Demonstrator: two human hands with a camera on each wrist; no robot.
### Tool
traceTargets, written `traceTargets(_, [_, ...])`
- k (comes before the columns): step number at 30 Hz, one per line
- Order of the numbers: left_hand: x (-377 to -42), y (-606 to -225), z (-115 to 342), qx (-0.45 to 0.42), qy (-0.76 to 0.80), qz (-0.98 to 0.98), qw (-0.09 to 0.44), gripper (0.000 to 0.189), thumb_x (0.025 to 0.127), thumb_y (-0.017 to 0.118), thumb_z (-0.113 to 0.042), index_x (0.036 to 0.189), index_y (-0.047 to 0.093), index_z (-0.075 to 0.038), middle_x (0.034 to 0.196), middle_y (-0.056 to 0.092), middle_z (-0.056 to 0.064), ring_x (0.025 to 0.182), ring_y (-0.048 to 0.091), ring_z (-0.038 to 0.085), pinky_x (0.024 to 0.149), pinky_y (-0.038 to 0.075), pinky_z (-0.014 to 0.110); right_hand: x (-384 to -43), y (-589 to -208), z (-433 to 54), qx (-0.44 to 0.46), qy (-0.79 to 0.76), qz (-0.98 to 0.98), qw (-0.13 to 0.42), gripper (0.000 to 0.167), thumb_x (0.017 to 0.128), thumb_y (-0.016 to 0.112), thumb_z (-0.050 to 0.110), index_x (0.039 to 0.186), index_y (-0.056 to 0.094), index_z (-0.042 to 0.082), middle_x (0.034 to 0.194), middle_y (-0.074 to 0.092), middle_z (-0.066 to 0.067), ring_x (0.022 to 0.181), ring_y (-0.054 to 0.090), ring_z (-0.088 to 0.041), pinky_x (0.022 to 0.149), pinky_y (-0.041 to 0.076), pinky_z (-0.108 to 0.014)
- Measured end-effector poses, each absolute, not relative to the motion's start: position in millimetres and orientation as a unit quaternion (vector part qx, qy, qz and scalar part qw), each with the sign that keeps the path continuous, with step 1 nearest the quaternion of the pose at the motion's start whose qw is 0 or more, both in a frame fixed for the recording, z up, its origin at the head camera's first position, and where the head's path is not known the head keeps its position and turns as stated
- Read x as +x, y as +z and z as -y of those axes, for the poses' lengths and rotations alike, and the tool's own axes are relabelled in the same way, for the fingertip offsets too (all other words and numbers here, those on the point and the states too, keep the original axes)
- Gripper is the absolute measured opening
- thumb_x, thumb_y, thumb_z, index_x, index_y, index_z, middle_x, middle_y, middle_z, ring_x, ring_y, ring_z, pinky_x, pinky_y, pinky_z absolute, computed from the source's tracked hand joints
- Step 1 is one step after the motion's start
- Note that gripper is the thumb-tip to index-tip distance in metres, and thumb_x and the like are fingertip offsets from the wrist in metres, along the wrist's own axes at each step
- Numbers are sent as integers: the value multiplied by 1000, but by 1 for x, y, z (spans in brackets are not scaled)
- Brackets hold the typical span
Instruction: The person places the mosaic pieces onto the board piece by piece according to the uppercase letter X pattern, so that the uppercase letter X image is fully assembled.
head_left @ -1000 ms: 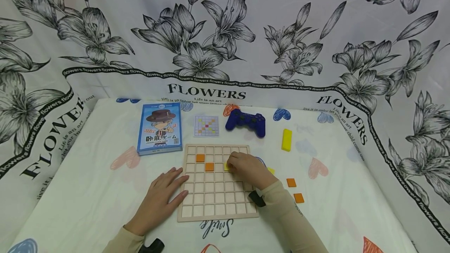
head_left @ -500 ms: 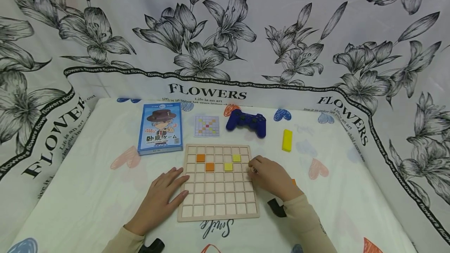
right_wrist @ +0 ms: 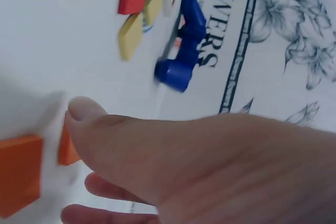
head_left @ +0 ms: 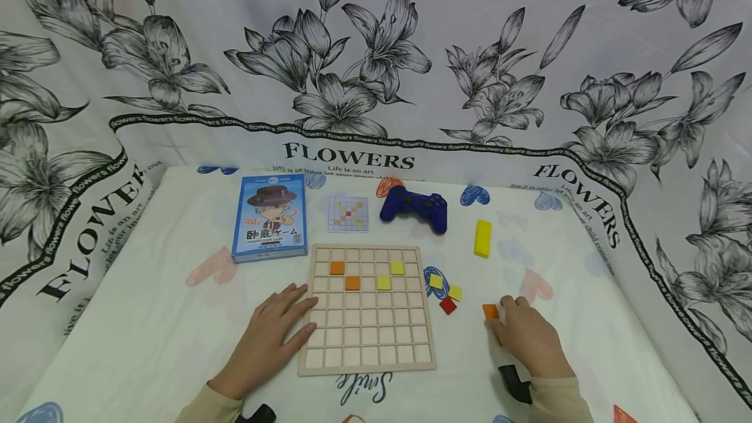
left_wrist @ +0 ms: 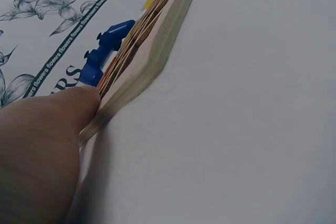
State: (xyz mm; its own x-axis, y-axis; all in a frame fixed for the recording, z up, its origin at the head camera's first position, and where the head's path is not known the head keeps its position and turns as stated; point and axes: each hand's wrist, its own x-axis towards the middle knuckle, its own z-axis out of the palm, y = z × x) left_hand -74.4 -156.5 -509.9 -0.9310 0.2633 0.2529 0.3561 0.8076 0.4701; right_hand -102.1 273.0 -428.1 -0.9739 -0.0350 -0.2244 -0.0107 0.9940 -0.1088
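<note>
A wooden grid board (head_left: 367,373) lies in front of me, with two orange tiles and two yellow tiles in its upper cells. My left hand (head_left: 264,338) rests at the board's left edge, fingers spread; its thumb (left_wrist: 63,114) meets the rim in the left wrist view. Out to the right, my right hand (head_left: 534,335) is low over the cloth beside an orange tile (head_left: 490,311). In the right wrist view its thumb (right_wrist: 89,116) overlaps that tile, and a second orange tile (right_wrist: 20,174) lies nearer the camera, hidden under the hand in the head view.
Two loose yellow tiles (head_left: 435,281) and a red tile (head_left: 448,306) lie just right of the board. Behind stand a blue game box (head_left: 270,217), a small pattern card (head_left: 347,214), a dark blue game controller (head_left: 414,208) and a yellow block (head_left: 482,238).
My right hand has left a yellow tile in the top right of the board and moved right to the loose orange tiles. The left hand stays at the board's edge.
</note>
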Motion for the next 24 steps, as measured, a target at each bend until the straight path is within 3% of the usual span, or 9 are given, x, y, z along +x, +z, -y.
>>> traceTargets(8, [-75, -512, 156, -163, -259, 948, 90, 46, 93, 59, -46, 133, 57, -24, 145, 47, 4, 139, 35, 27, 113, 24, 49, -99, -437, -280, -31, -72, -991, 111, 44, 88, 68, 30, 112, 55, -3, 87, 53, -10, 61, 46, -16, 52, 43, -31])
traceTargets(15, [-75, -509, 156, -161, -263, 948, 80, 47, 93, 58, -47, 133, 57, -24, 146, 46, 4, 140, 34, 27, 114, 23, 50, -104, -441, -274, -36, -79, -992, 92, 46, 88, 68, 31, 112, 55, -5, 93, 57, -13, 69, 54, -19, 64, 53, -39])
traceTargets(24, [-74, -510, 156, -165, -265, 946, 86, 46, 92, 59, -46, 133, 57, -23, 145, 47, 4, 139, 35, 28, 113, 23, 50, -102, -447, -270, -66, -87, -993, 39, 31, 86, 71, 19, 106, 58, -1, 87, 55, -8, 67, 51, -15, 63, 50, -31])
